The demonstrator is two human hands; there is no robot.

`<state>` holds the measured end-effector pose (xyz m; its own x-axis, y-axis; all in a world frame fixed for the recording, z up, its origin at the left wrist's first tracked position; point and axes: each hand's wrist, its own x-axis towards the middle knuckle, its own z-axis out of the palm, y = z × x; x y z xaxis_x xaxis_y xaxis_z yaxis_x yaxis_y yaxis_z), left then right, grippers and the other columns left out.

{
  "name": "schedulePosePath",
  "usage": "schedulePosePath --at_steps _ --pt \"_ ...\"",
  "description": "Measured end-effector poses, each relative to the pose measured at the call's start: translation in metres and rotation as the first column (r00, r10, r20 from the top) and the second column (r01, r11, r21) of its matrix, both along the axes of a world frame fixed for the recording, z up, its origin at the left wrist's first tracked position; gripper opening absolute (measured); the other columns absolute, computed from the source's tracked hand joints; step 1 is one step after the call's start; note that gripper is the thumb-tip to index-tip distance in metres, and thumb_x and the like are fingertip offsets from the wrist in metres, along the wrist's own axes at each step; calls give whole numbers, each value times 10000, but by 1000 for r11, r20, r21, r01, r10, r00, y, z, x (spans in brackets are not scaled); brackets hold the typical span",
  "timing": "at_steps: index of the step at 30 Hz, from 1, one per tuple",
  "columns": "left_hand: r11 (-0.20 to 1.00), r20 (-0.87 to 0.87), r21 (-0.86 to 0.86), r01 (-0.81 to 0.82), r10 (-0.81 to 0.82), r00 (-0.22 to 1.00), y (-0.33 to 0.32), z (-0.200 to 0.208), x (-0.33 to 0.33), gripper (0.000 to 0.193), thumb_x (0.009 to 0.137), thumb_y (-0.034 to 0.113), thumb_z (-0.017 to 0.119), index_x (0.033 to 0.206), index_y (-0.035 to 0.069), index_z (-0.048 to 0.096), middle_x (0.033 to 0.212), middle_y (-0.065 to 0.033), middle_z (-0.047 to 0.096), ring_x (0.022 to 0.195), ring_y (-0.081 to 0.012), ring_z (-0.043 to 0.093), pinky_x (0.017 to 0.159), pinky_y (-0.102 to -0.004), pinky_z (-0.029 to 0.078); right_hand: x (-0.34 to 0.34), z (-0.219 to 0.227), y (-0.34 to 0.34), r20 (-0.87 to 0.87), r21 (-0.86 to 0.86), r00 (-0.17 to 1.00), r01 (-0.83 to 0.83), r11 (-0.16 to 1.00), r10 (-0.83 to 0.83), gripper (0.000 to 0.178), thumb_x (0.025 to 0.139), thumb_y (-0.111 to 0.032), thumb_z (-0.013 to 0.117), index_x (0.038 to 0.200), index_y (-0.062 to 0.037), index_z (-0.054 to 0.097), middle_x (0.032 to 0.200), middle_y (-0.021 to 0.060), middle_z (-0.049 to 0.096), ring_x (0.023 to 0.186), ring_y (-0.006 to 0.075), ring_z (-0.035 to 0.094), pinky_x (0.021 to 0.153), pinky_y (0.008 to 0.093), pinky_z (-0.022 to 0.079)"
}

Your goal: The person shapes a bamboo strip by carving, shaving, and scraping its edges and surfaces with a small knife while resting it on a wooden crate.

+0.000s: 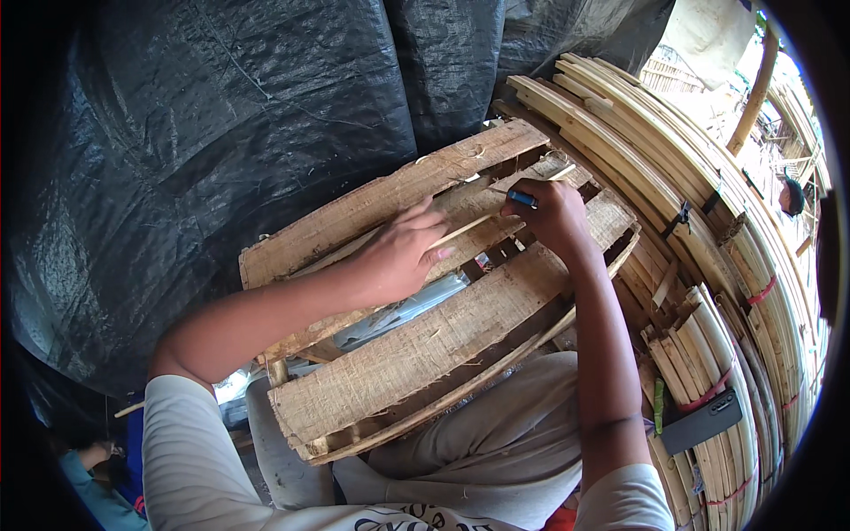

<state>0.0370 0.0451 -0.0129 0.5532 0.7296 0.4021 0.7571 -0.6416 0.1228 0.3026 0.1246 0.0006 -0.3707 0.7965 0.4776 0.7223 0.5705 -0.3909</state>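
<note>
A thin pale bamboo stick [467,229] runs slantwise above a low bench of rough wooden slats [425,341]. Its near end is in my left hand [400,254], closed with thumb and fingers around it. At the stick's far part my right hand [553,217] is closed on a small knife with a blue handle [522,199]. The knife's narrow blade points left, just above the slats. A pale piece also sticks out beyond the right hand; whether it is the same stick cannot be told. The right fingers partly hide the handle.
Long wooden strips [611,133] are stacked at the right, with tied bundles nearer. A dark phone [702,423] lies on one bundle. Black plastic sheeting [239,115] hangs behind the bench. Another person's arm [93,456] shows at lower left. Gaps separate the slats.
</note>
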Motion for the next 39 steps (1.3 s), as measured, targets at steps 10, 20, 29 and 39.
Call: schedulePosePath --at_steps 10,20,29,39 --pt "915 -116 -402 -16 -34 993 10 24 -3 408 1072 229 478 1335 -73 558 1496 -277 467 1418 -463 398 1215 -518 315 4 -3 3 51 87 998 26 996 -31 89 848 -273 764 895 -202 788 726 97 705 686 322 686 607 432 525" --pt "764 -45 -643 -55 34 998 -1 56 17 334 1071 157 441 1247 -87 585 1192 -325 633 1154 -459 614 1180 -418 396 9 -1 0 41 31 999 -6 1000 5 140 849 -307 779 897 -176 781 737 99 711 700 319 694 625 437 531" --pt "924 21 -381 38 -32 999 11 12 -9 341 1056 148 479 1301 -78 551 1076 -315 648 1040 -488 629 1002 -498 513 -24 21 -45 -110 -38 989 -99 994 95 235 896 -270 761 833 -52 701 617 127 675 591 290 686 586 407 520" --pt "891 20 -453 11 -2 1000 5 29 0 456 1051 162 500 1455 -47 462 998 -306 648 916 -437 678 834 -482 527 -14 14 -40 -186 -153 976 -142 978 112 324 862 -228 804 690 -4 646 555 82 618 475 192 557 510 365 450"
